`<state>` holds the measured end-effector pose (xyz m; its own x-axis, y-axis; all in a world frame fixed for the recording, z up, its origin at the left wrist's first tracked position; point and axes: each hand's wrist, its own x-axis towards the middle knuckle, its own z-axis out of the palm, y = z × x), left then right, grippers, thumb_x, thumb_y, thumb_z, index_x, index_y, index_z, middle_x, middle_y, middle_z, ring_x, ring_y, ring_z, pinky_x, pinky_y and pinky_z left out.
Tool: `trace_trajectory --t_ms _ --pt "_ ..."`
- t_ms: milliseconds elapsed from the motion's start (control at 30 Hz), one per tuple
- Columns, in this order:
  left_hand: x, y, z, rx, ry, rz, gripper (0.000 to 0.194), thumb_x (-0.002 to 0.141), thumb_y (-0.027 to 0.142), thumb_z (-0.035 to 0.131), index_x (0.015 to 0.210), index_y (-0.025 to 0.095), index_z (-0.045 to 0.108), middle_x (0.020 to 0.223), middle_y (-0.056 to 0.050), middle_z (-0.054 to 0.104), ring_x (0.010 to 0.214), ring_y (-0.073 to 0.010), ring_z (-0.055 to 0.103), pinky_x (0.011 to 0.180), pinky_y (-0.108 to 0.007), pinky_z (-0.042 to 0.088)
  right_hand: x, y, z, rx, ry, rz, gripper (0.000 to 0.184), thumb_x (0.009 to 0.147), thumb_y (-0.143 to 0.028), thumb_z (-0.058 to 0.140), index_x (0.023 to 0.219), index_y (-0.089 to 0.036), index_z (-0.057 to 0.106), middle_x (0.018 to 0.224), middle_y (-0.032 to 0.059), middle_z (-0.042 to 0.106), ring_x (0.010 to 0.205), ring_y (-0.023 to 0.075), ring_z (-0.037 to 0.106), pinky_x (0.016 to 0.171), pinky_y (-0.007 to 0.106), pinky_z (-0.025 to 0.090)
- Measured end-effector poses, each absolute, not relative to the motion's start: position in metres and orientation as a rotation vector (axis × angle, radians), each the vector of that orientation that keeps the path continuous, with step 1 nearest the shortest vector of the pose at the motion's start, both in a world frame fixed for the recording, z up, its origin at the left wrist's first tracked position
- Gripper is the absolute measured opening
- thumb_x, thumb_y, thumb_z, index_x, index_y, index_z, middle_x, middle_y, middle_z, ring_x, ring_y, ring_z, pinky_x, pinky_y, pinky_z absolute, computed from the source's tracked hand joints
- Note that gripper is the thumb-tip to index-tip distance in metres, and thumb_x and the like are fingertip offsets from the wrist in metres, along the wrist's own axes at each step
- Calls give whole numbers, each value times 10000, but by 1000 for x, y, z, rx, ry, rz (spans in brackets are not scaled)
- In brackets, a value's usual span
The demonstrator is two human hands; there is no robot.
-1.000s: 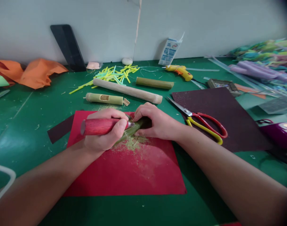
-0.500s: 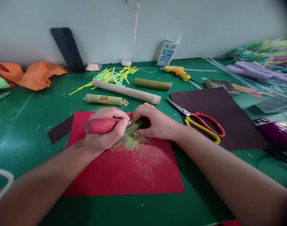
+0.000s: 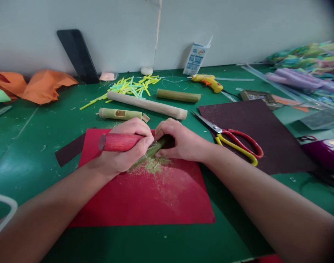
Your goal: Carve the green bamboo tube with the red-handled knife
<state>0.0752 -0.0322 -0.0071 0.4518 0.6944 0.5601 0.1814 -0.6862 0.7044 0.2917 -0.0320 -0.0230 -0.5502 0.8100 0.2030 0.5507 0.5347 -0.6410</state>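
My left hand (image 3: pixel 131 146) is closed around a carving tool with a red wooden handle (image 3: pixel 120 142). Its metal tip meets the green bamboo piece (image 3: pixel 146 155), though the tip's exact shape is largely covered by my fingers. Wrapped round the far end of that bamboo is my right hand (image 3: pixel 176 140), pressing it down on the red sheet (image 3: pixel 156 202). Pale green shavings (image 3: pixel 154 165) lie scattered beside the bamboo. Just beyond my hands rests a bamboo tube with a square notch (image 3: pixel 120 114), a small chip (image 3: pixel 145 117) at its end.
Scissors (image 3: pixel 227 135) lie on a dark sheet (image 3: pixel 279 142) to the right. Behind are a pale stick (image 3: pixel 147 105), another bamboo piece (image 3: pixel 178 95), yellow straw pieces (image 3: pixel 128 87), a yellow glue gun (image 3: pixel 208 82) and a drink carton (image 3: pixel 196 59). A phone (image 3: pixel 78 56) leans on the wall.
The left hand and red-handled tool have shifted slightly, the handle sitting a little higher and the tip tilting lower onto the bamboo. My right hand keeps its hold.
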Motion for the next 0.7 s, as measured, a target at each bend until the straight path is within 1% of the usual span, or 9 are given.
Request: trace_trajectory --t_ms 133,233,467,700 --pt "75 -33 -8 2136 709 1138 134 878 217 576 774 249 653 863 -2 748 849 -184 712 821 -367 602 291 -32 -23 -1100 -2294 725 300 696 -293 862 892 -203 654 970 38 687 955 225 563 876 390 431" --pt "75 -35 -8 2117 720 1128 152 875 204 575 750 258 643 850 9 755 850 -188 727 836 -384 612 292 -32 -23 -1100 -2287 729 292 698 -284 856 896 -209 655 976 35 688 965 227 569 880 389 432" --pt "74 -35 -12 2121 721 1147 158 886 174 591 771 258 658 862 18 754 839 -174 726 794 -361 609 291 -32 -22 -1098 -2282 739 261 704 -257 841 883 -203 658 975 42 686 969 229 567 873 386 435" --pt "72 -34 -15 2110 716 1211 160 877 168 587 746 246 636 782 16 719 730 -158 687 682 -332 572 293 -31 -23 -1101 -2283 737 277 693 -280 849 883 -207 662 985 47 685 977 238 574 871 391 440"
